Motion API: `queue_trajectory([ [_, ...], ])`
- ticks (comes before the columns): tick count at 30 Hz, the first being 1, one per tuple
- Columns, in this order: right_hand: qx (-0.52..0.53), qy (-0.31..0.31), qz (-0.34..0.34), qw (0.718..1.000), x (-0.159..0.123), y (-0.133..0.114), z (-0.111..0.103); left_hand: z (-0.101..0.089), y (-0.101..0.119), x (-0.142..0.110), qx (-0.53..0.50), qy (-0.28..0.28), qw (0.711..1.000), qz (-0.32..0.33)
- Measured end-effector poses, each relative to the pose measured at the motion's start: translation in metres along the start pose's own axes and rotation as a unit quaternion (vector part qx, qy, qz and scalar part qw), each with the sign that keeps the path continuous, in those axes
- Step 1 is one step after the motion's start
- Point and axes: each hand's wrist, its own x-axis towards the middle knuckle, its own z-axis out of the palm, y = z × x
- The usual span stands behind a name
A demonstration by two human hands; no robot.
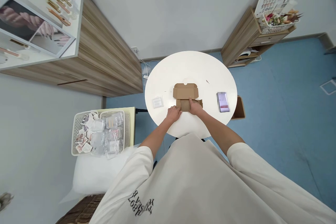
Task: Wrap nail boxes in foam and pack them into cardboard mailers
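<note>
A small brown cardboard box (186, 92) lies partly folded in the middle of the round white table (194, 68), its lid flap open and pointing away from me. My left hand (173, 113) grips the box's near left corner with curled fingers. My right hand (195, 106) presses on the box's near right side, fingers closed over the cardboard. A small clear plastic packet (158, 102) lies on the table left of the box. A purple and white card (223, 102) lies to the right.
A white basket (101, 132) with several clear packets stands on a stand at my left. Wooden cabinets stand at the back left (105, 59) and back right (244, 38). A brown box (239, 108) sits on the blue floor by the table's right edge.
</note>
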Motion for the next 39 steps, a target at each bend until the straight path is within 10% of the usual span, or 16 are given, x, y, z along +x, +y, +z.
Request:
queue_trajectory([
  [39,0.008,0.013,-0.001,1.000,0.003,0.001,0.009,-0.005,0.000,0.015,0.145,0.042,0.987,0.062],
])
